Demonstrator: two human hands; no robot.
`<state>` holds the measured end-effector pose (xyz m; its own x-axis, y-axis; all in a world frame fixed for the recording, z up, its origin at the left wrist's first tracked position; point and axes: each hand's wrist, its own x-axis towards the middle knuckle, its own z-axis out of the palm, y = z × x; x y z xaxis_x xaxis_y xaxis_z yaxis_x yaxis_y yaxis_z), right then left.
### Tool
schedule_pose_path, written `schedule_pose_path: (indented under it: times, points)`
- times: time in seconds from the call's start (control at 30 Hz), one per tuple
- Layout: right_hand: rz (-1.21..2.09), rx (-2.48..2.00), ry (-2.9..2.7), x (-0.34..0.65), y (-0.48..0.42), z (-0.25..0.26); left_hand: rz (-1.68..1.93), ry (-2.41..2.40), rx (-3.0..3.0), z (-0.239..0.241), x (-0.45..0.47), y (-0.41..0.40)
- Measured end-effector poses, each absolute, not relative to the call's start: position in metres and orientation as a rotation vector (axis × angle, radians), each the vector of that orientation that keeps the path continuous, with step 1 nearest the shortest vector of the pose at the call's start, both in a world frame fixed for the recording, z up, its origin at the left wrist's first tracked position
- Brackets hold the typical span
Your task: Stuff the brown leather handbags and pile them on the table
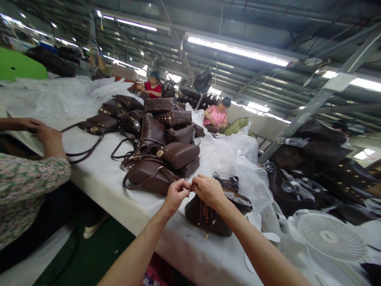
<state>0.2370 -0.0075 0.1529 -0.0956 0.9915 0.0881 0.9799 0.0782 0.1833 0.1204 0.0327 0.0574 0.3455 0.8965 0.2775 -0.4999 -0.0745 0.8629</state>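
Note:
My left hand (177,194) pinches a small dark piece, and my right hand (207,189) grips it from the other side. The fingertips of both hands nearly meet over it. It looks like part of a bag's strap, but my fingers cover most of it. Below my right hand stands a dark brown handbag (192,212) with its top open, a black tag (206,214) with gold letters hanging on its side and a zip pull (206,236) under that. Left of my hands lies a brown handbag (145,174) with a thin strap.
Several brown handbags (172,119) are heaped on the white table (119,198). Clear plastic bags (232,155) lie behind the open handbag. A white fan (330,236) stands at the right. A co-worker's flowered sleeve (32,178) is at the left; two people work farther back.

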Motion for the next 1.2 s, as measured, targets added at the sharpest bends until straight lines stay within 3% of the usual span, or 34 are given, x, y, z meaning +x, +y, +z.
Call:
schedule_pose_path:
  times: [0.27,0.5,0.73,0.87,1.07,1.13,1.2]
  points:
    - [0.002,2.423,2.576,0.247,-0.022,0.145,1.023,0.16,0.364,0.05,0.127,0.027]
    - [-0.41,1.81,2.973,0.249,-0.039,0.137,0.989,0.095,0.095,0.042,0.13,0.023]
    - [0.274,1.436,2.856,0.263,-0.052,0.11,1.054,0.079,0.016,0.04,0.136,0.023]
    - [0.259,1.673,2.998,0.255,-0.05,0.111,1.008,0.065,0.027,0.038,0.136,0.026]
    - [-0.603,2.407,2.991,0.235,-0.027,0.131,0.981,0.137,-0.02,0.031,0.148,0.024]
    - [-0.562,2.475,2.922,0.236,-0.015,0.139,1.009,0.13,0.001,0.03,0.151,0.023]
    - [-0.31,2.42,2.843,0.239,-0.005,0.147,1.026,0.101,0.011,0.03,0.15,0.024]
